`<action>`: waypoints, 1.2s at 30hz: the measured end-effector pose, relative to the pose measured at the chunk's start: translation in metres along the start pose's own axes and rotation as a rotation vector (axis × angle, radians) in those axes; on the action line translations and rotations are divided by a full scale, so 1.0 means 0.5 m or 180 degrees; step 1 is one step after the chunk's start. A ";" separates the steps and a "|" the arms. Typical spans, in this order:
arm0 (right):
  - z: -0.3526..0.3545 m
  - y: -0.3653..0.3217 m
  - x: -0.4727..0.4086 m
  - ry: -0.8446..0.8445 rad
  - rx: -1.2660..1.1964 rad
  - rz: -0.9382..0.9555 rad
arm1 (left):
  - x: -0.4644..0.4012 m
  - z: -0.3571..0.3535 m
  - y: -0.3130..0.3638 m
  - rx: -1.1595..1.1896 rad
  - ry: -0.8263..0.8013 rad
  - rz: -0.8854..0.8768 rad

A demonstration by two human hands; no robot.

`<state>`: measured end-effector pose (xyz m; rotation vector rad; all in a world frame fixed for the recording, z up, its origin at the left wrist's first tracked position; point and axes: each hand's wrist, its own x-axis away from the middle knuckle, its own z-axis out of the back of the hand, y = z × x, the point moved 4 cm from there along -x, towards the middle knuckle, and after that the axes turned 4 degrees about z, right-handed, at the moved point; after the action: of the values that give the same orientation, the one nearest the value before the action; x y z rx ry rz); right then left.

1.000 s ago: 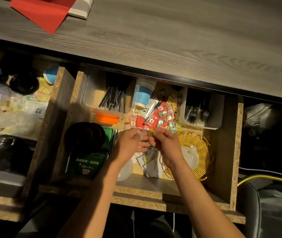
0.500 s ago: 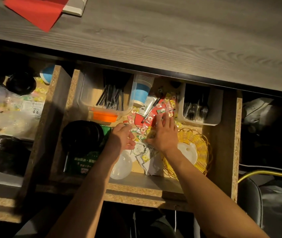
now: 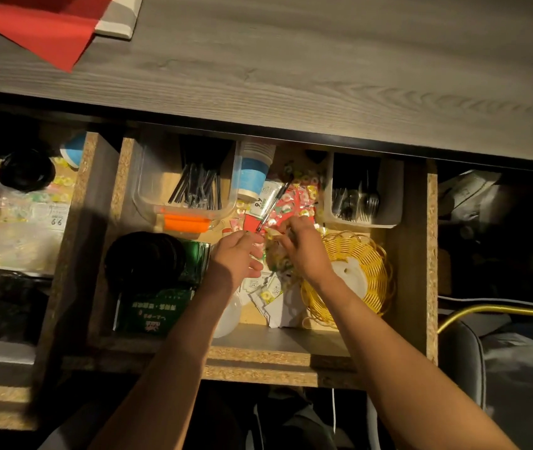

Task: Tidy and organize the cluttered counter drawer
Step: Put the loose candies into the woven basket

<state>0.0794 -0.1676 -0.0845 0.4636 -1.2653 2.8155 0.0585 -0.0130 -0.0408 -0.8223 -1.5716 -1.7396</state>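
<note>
In the open drawer (image 3: 416,254), we saw the left hand (image 3: 237,254) and right hand (image 3: 304,248) pinching small packets (image 3: 278,258) with curled fingers; yellow basket (image 3: 362,274) at three o'clock, pen (image 3: 273,206) at twelve.

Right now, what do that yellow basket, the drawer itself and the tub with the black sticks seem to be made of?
The yellow basket looks like woven plastic or wicker: open weave, slightly glossy strands; I can't tell which. The drawer appears to be particleboard: its cut edges show speckled, raw chips, and the inner faces look like smooth grey laminate. The tub looks like clear, glossy plastic: the black sticks show through its wall.
</note>
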 end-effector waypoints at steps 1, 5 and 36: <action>0.022 -0.010 0.011 0.0204 -0.0334 -0.0028 | 0.004 -0.013 0.002 -0.0033 0.0008 -0.0091; 0.100 -0.003 0.086 0.0852 -0.1578 -0.0486 | 0.029 -0.090 0.015 -0.0256 -0.0172 -0.0384; 0.144 0.147 0.223 0.0663 -0.0672 -0.1717 | -0.009 -0.252 -0.064 -0.1140 -0.0264 -0.0549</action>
<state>-0.0188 -0.2812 -0.0619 0.4120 -1.1630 2.1966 0.0317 -0.1358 -0.0743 -0.9618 -1.4383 -2.1782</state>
